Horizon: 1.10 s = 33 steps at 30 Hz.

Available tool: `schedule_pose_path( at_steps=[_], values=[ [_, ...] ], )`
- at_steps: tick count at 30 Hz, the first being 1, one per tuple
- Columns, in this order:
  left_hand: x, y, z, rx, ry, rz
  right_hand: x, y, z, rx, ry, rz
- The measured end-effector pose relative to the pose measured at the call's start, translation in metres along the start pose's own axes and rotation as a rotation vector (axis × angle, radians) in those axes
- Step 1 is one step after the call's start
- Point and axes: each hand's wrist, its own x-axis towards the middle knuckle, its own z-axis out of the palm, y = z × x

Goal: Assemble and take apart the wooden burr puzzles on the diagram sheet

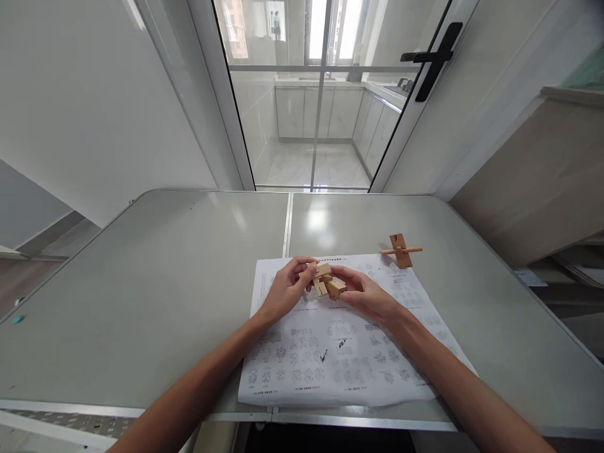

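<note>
Over the printed sheet (306, 352), both hands grip a cluster of small interlocking wooden puzzle pieces (323, 280). My left hand (289, 284) pinches the cluster from its left side, thumb on top. On the other side my right hand (365, 292) has thumb and fingers closed on a block at the right of the cluster. My fingers cover part of the pieces, so how they join cannot be made out fully. Line drawings and small text cover the sheet, with a few dark marks near its middle.
A wooden piece with a rod (401, 250) through a flat board stands at the sheet's far right corner. The grey table (165, 283) has a metal seam. A small teal object (17, 319) lies at the left edge. Beyond the table is a glass door with a black handle (436, 60).
</note>
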Motion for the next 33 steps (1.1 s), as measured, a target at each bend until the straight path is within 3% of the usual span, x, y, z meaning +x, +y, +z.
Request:
schedule_pose_path(
  at_steps=[16,25,33],
  values=[
    [-0.008,0.007,0.005,0.156,-0.05,0.138,-0.006,-0.005,0.004,0.012,0.025,0.097],
    [-0.009,0.0,0.007,0.309,0.057,0.241,-0.007,-0.004,0.003,-0.018,0.122,0.146],
    [-0.011,-0.004,0.007,0.38,-0.066,0.313,-0.008,-0.004,0.011,-0.128,0.155,0.169]
  ],
)
